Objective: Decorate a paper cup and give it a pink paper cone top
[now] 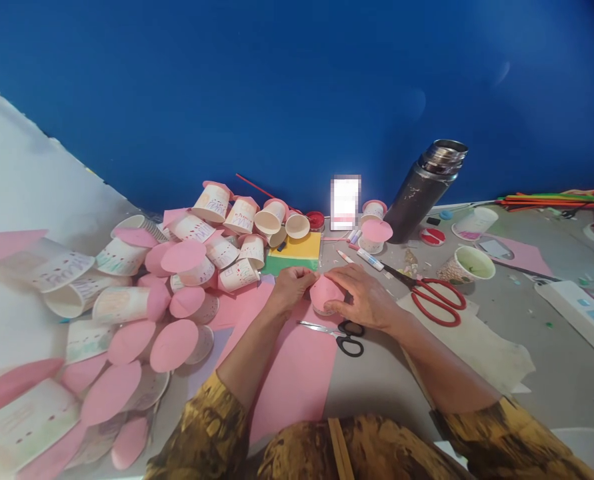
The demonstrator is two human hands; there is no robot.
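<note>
A small paper cup with a round pink paper over its top is between my hands. My right hand curls around the cup's right side, thumb near its bottom and fingers along the top. At the upper left edge of the pink paper, the fingertips of my left hand are pinched together; what lies exactly between them is partly hidden. Just below the cup, black-handled scissors rest on a large pink paper sheet, blades pointing left.
Many paper cups with pink paper tops crowd the left side. Red-handled scissors, markers, a dark flask, a patterned cup and a power strip lie to the right. A phone leans by the blue wall.
</note>
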